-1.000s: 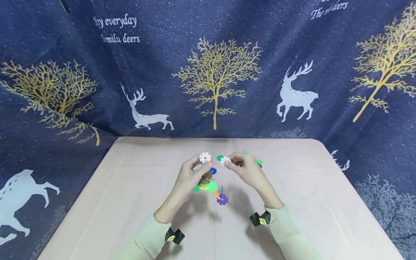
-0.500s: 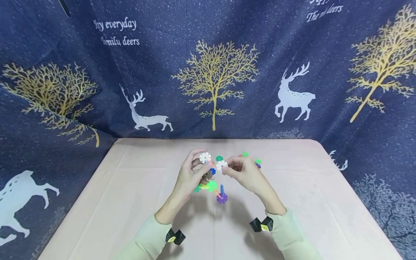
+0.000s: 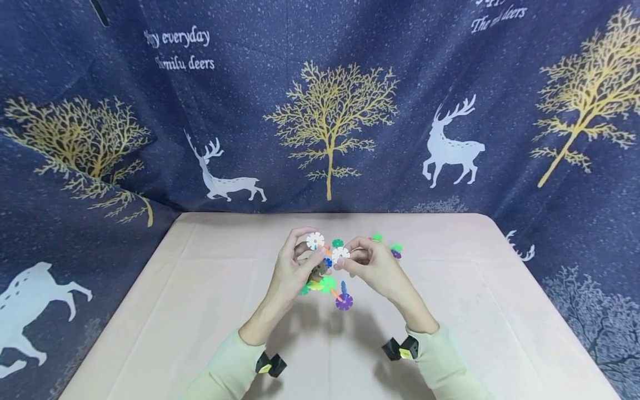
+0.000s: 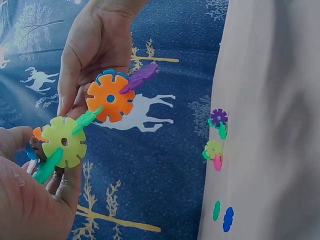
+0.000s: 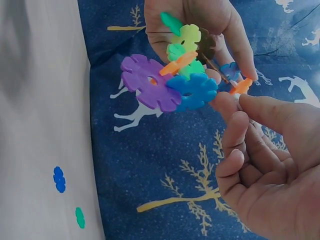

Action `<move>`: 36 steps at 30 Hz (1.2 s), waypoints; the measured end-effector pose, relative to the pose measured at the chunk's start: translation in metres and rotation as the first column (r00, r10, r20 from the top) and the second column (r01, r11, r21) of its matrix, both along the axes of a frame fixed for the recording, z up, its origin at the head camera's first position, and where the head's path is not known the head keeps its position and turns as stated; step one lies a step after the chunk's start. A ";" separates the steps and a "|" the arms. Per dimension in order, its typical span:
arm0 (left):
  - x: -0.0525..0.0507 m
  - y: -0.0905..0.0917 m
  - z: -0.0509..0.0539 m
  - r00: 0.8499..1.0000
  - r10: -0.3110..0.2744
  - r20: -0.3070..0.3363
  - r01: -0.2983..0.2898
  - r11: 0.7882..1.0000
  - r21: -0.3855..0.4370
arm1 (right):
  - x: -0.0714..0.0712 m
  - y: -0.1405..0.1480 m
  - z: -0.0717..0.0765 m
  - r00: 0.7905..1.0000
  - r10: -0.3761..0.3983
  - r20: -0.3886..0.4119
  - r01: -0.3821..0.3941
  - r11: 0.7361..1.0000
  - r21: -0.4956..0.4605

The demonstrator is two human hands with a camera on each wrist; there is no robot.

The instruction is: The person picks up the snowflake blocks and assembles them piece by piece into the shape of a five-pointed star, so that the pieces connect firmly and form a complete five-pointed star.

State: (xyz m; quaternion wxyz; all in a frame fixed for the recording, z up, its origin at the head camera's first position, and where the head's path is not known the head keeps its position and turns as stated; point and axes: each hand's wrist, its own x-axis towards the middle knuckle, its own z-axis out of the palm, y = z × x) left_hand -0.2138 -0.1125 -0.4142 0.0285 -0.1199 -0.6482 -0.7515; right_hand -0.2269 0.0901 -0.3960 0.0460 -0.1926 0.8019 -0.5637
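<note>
Above the table, my left hand [image 3: 292,266] grips a joined chain of notched plastic snowflake discs. A white snowflake disc [image 3: 315,240] shows at its fingertips. The chain runs through a yellow-green disc [image 4: 64,142] and an orange disc [image 4: 110,97] to a purple disc [image 5: 150,82] with a blue disc [image 5: 192,92] beside it. My right hand [image 3: 375,264] pinches another white snowflake disc [image 3: 341,255] between thumb and fingers. This disc is close against an orange disc [image 5: 241,86] near the left fingertips; whether their notches are joined is hidden.
On the pinkish table [image 3: 200,311], a loose green disc [image 3: 337,243] lies behind the hands. Small joined disc pieces lie beyond the right hand, one with a purple disc [image 3: 396,254]. A dark blue cloth [image 3: 240,111] with deer and trees hangs behind the table.
My right hand has moved left and slightly down, bringing its white disc up to the chain. My left hand stays nearly in place, and the chain's purple end has shifted slightly.
</note>
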 end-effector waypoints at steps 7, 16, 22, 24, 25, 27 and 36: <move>0.001 0.001 0.002 1.000 0.016 -0.008 -0.015 1.000 0.019 | 0.000 -0.004 -0.001 1.000 0.006 0.028 -0.005 1.000 -0.029; 0.003 0.003 0.002 1.000 0.011 -0.023 -0.011 1.000 0.019 | 0.002 -0.006 -0.002 0.999 -0.018 0.031 0.020 0.999 -0.047; 0.004 0.005 0.002 1.000 -0.001 -0.025 0.001 1.000 -0.004 | 0.004 -0.006 0.002 0.998 -0.031 0.062 0.035 0.998 -0.055; 0.004 0.005 0.001 1.000 -0.001 -0.030 0.001 1.000 -0.015 | 0.004 -0.006 0.002 0.997 -0.030 0.073 0.034 0.998 -0.058; 0.004 0.006 0.000 0.999 -0.002 -0.032 0.002 1.000 -0.017 | 0.004 -0.006 0.001 0.996 -0.030 0.079 0.035 0.998 -0.059; 0.004 0.007 -0.001 1.000 -0.003 -0.031 0.003 1.000 -0.017 | 0.004 -0.006 0.001 0.995 -0.037 0.090 0.042 0.997 -0.060; 0.001 0.011 -0.002 1.000 -0.019 -0.020 0.018 1.000 -0.020 | 0.000 -0.005 -0.001 0.995 -0.046 0.094 0.051 0.997 -0.053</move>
